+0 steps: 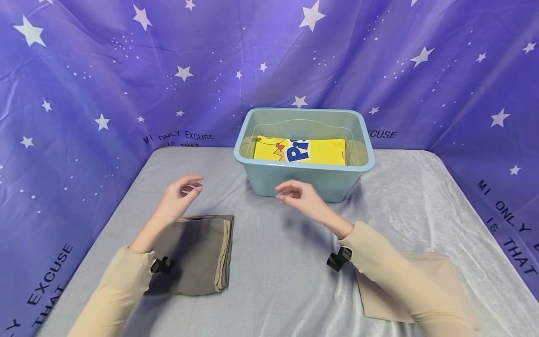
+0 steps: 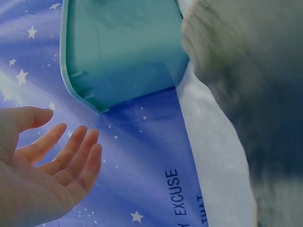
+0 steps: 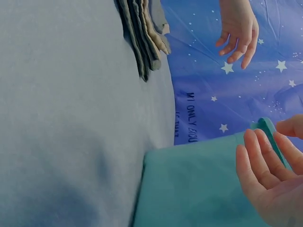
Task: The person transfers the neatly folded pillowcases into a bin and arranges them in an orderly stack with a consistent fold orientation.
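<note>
My left hand point(image 1: 181, 199) hovers above the far edge of a folded grey-brown cloth point(image 1: 198, 262), its fingers loosely bent around nothing. In the left wrist view the same hand point(image 2: 57, 170) shows an empty palm. My right hand point(image 1: 301, 199) is in front of a blue-green plastic bin point(image 1: 252, 180), fingers loosely bent and holding nothing; its empty palm also shows in the right wrist view. Inside the bin lies a folded yellow cloth point(image 1: 324, 150) with blue lettering. Below my right forearm is a folded beige cloth point(image 1: 438, 276), partly hidden by the sleeve.
A grey velvety cover point(image 1: 269, 281) lies over the table. Behind the bin and along both sides hangs a purple star-printed curtain point(image 1: 236, 42). The grey-brown cloth is in several layers at its right edge. A small black camera sits at each wrist.
</note>
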### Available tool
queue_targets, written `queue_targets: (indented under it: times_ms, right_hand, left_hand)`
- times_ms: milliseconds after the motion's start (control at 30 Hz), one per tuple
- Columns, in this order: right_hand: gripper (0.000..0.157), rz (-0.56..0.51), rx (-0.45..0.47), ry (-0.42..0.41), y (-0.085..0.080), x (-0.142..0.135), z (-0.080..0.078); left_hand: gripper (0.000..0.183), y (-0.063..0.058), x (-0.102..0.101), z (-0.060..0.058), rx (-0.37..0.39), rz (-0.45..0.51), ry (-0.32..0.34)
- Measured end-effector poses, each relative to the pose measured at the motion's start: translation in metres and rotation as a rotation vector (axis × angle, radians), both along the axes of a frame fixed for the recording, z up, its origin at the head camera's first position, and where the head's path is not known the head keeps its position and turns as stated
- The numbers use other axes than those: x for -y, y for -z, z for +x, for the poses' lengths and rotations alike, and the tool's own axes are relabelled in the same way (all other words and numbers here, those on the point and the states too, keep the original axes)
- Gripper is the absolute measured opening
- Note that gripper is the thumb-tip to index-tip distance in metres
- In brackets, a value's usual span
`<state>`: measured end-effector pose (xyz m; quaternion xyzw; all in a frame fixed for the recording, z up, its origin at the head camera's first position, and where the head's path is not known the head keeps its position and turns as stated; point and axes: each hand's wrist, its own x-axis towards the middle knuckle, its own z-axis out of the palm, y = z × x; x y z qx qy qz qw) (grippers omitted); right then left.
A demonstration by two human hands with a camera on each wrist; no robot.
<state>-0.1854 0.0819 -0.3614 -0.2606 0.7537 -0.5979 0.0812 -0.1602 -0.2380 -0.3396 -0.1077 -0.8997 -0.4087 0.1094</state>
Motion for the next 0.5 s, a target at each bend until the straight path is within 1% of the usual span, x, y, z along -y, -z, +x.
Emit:
queue_targets:
  times_ms: [267,500]
  right_hand:
    - [0.027,0.019,0.015,-0.049,0.012,0.017,0.003]
    - [0.03,0.032,0.041,-0.096,0.023,0.029,0.006]
  left_hand:
    - [0.028,0.008,0.017,0.007,0.02,-0.068,0.009]
    - [0.028,0.012,0.03,0.015,0.039,-0.106,0.02]
